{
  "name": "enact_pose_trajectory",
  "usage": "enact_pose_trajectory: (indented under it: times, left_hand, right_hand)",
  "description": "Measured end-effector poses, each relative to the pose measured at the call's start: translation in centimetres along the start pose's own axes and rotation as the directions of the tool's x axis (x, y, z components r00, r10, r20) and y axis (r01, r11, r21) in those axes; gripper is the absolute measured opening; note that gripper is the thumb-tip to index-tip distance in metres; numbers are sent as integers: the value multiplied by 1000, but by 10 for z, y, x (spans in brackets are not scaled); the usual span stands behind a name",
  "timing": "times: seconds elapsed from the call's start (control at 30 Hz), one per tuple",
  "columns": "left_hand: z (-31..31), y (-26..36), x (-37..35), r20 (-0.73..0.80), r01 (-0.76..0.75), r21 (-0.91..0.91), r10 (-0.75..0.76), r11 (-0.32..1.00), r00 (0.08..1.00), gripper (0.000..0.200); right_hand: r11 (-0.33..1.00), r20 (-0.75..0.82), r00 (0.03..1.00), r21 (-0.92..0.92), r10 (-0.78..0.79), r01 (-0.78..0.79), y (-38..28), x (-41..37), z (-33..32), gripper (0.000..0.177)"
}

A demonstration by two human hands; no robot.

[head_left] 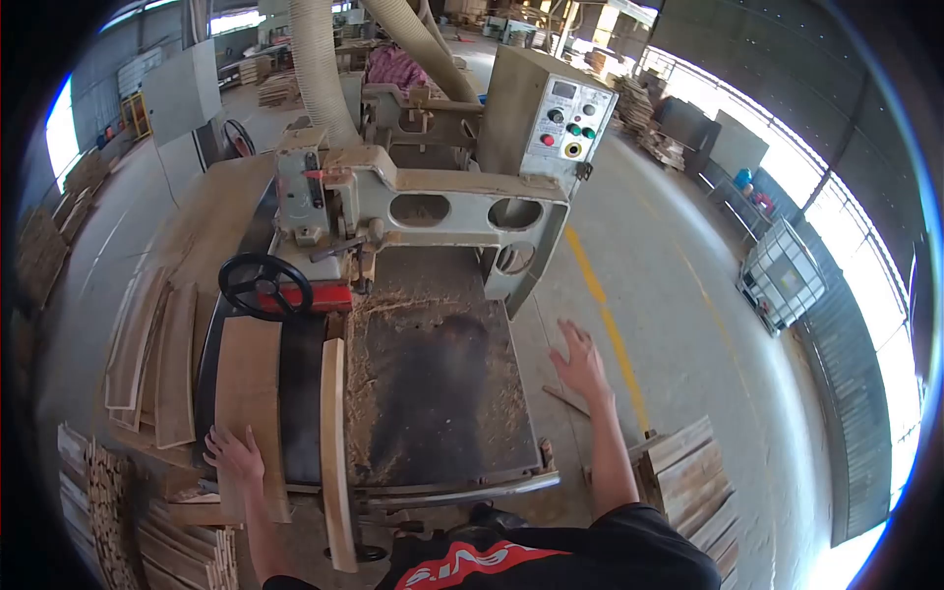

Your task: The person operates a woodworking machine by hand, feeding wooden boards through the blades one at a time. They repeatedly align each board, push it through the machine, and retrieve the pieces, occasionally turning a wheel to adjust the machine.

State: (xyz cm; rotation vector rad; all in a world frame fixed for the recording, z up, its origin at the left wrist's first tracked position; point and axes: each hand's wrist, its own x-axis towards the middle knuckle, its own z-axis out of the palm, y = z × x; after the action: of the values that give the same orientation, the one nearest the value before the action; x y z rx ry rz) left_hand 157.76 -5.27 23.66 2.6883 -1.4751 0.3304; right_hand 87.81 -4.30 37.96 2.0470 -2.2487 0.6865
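My left hand [236, 456] lies with fingers spread on the lower part of a wide wooden board [249, 379], which rests on the left side of a woodworking machine's bed. To the right of that board, a narrow wooden strip [335, 442] runs lengthwise and sticks out past the bed's front edge. My right hand [582, 366] is in the air with its fingers apart, just right of the dark machine table [433, 393], and holds nothing. Wood shavings [393, 313] are scattered over the table below the grey machine frame [462, 187].
A black handwheel [265, 287] juts out above the board. Buttons cover the control box [565, 123]. Planks lie stacked at left [175, 364] and at lower right [688, 472]. A caged white tank [784, 275] stands beyond the yellow floor line [600, 305].
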Motion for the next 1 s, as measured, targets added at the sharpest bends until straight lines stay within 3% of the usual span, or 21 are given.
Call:
enact_pose_trajectory:
  times: [0.07,0.23,0.3,0.5,0.57,0.63,0.73,1.0]
  left_hand:
    - [-22,37,-26,114,125,-98,-113,987,987,84]
    - [-16,77,-54,144,154,-88,-141,984,979,90]
    - [-19,82,-57,167,167,-73,-153,983,974,93]
    - [-7,83,-48,152,200,-71,-188,977,970,88]
    - [-14,88,-53,184,230,-40,-219,972,958,84]
    - [-23,91,-60,185,240,-50,-227,969,956,82]
    - [-25,84,-51,171,233,-64,-220,970,960,82]
    - [-22,78,-34,159,234,-11,-229,972,960,83]
  right_hand:
    - [995,13,999,-90,-29,30,19,60,-36,79]
    - [969,-78,988,-222,-132,112,66,231,-104,88]
    - [975,-36,993,-197,-113,104,64,295,-133,92]
    - [971,-319,942,-238,-105,28,69,409,-102,108]
    - [986,-331,937,-151,-113,66,78,420,-77,122]
    - [998,-261,965,-60,16,-33,61,406,-82,123]
    - [995,-365,926,-63,-93,75,76,406,-65,121]
    - [999,-334,942,-53,-17,-1,70,412,-58,117]
